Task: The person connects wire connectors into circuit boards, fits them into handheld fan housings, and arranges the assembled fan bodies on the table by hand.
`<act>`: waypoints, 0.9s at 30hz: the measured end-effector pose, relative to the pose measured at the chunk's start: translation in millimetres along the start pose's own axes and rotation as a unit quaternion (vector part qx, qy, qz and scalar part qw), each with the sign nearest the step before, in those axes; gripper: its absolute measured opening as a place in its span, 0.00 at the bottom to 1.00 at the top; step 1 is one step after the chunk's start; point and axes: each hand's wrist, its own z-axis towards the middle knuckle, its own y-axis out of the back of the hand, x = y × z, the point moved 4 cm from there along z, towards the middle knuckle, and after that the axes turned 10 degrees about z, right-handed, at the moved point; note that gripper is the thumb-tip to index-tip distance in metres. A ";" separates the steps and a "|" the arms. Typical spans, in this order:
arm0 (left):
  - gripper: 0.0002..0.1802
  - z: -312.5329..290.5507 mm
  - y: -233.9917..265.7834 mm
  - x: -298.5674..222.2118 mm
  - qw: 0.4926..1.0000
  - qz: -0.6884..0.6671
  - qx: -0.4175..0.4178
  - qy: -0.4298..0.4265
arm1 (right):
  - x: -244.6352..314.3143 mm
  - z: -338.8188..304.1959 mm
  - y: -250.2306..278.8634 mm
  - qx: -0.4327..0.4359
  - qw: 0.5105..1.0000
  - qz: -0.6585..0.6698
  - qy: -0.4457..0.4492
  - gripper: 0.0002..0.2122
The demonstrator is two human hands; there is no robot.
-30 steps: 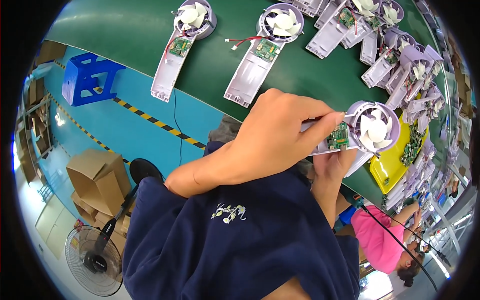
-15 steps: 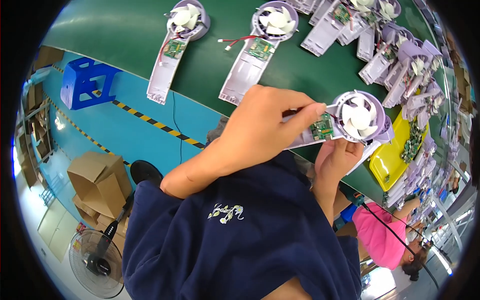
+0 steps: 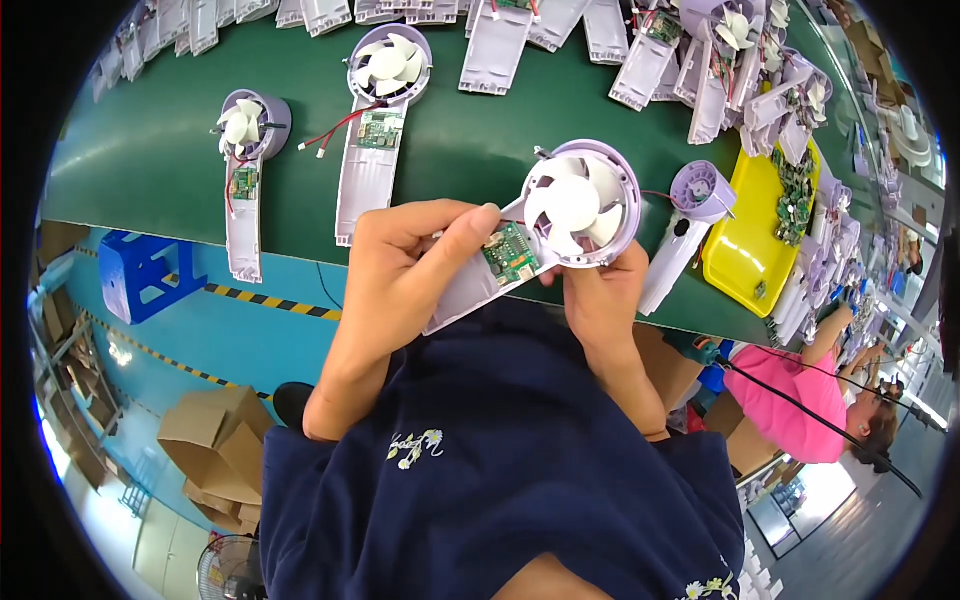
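In front of my chest I hold a lilac handheld fan housing (image 3: 628,205) with white blades (image 3: 576,204) and a green circuit board (image 3: 511,256) in its handle. My left hand (image 3: 398,270) is closed on the handle, its thumb tip at the edge of the board. From below, my right hand (image 3: 606,300) grips the round fan head; some of its fingers are hidden behind it. On the table to the left lie two similar fan housings, a nearer-sized one (image 3: 370,180) and a smaller-looking one (image 3: 243,225), both with boards and red wires.
Right of my hands, another fan housing (image 3: 672,262) lies facedown beside a yellow tray (image 3: 735,265) of circuit boards (image 3: 795,200). Many housings (image 3: 495,55) line the green table's (image 3: 480,130) far side. A blue stool (image 3: 145,275) stands left; a person in pink (image 3: 790,405) sits right.
The view has shifted, and the fan housing now appears farther left and larger. My left hand has moved from by the fan head down onto the handle. My right hand still supports the head.
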 end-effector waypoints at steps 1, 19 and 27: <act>0.14 -1.4 -0.1 -1.1 1.000 0.004 0.000 0.001 | -0.4 0.2 -0.8 0.012 0.999 0.040 -0.033 0.09; 0.10 -6.3 -15.4 -31.8 0.981 0.152 0.020 -0.115 | -1.4 -19.8 51.3 -0.097 0.973 0.108 -0.182 0.19; 0.09 -7.8 -8.1 -31.1 0.983 0.127 0.022 -0.129 | -6.8 -17.8 38.4 -0.038 0.981 0.113 -0.154 0.15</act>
